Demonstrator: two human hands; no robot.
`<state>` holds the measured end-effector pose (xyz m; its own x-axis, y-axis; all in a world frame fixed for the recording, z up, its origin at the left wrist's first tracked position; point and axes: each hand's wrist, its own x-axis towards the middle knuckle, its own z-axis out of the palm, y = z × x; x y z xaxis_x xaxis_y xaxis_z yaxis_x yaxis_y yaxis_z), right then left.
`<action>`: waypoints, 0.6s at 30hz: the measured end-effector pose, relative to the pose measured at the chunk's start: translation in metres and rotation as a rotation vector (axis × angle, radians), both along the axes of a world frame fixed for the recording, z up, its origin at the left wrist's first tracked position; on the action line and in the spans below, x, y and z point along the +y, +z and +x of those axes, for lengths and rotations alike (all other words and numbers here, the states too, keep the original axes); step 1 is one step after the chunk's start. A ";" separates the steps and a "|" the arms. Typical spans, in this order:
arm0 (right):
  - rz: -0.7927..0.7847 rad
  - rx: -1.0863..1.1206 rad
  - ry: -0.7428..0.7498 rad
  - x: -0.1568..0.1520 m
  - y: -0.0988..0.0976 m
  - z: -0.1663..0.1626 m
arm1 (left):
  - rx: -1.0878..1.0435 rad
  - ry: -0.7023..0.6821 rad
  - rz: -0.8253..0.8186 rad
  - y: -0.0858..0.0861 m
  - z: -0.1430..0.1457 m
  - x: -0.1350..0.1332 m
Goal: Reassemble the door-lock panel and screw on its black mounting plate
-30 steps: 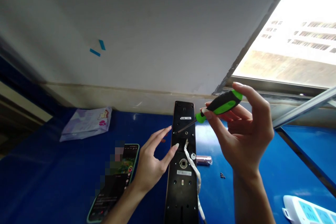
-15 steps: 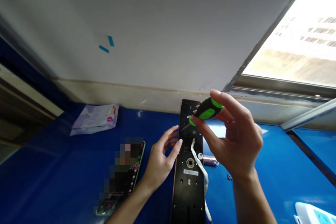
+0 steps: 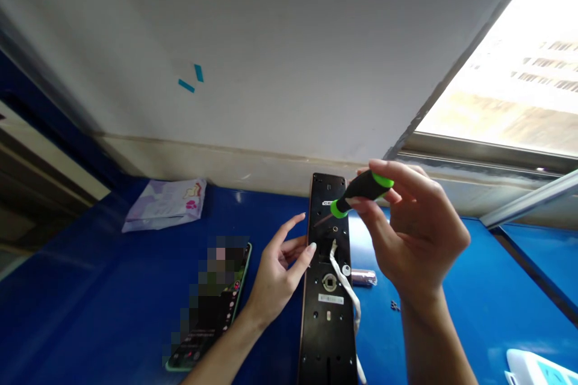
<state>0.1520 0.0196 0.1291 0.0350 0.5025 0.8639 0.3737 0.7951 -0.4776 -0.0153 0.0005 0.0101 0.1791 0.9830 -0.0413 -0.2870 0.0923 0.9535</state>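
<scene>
A long black door lock panel lies on the blue table, its drilled back face up, with a white-sleeved cable coming out of it. My left hand grips the panel's left edge, thumb on the face, index finger lifted, other fingers against the side. In my right hand is a black and green screwdriver, held by the handle between thumb and fingers. Its shaft tilts down to the left, the tip at the panel's upper left part. Whether the tip sits on a screw I cannot tell.
A phone with a lit screen lies left of my left arm, and a lilac packet farther back. Right of the panel are a wrapped cylinder, several small dark screws and a white power strip. The wall stands behind.
My right hand has shifted slightly right and turned, with its fingers moved on the screwdriver handle. The tip stays at about the same spot on the panel. My left hand keeps its place.
</scene>
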 end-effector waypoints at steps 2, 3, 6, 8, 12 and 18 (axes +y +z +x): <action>0.001 -0.012 -0.040 0.000 0.001 0.001 | 0.007 -0.009 -0.004 0.002 -0.002 0.000; -0.008 -0.025 -0.034 -0.001 0.002 0.001 | 0.011 -0.012 -0.005 0.003 -0.003 0.000; -0.035 -0.068 0.088 -0.004 0.005 0.000 | 0.022 -0.019 -0.002 0.006 -0.005 0.000; -0.033 -0.071 0.155 -0.007 0.008 -0.002 | 0.033 -0.026 0.000 0.007 -0.005 -0.001; 0.000 0.003 0.054 -0.010 0.010 -0.008 | 0.069 -0.025 0.008 0.007 -0.006 -0.002; -0.063 -0.040 0.040 -0.010 0.010 -0.005 | 0.096 -0.038 0.011 0.008 -0.006 -0.003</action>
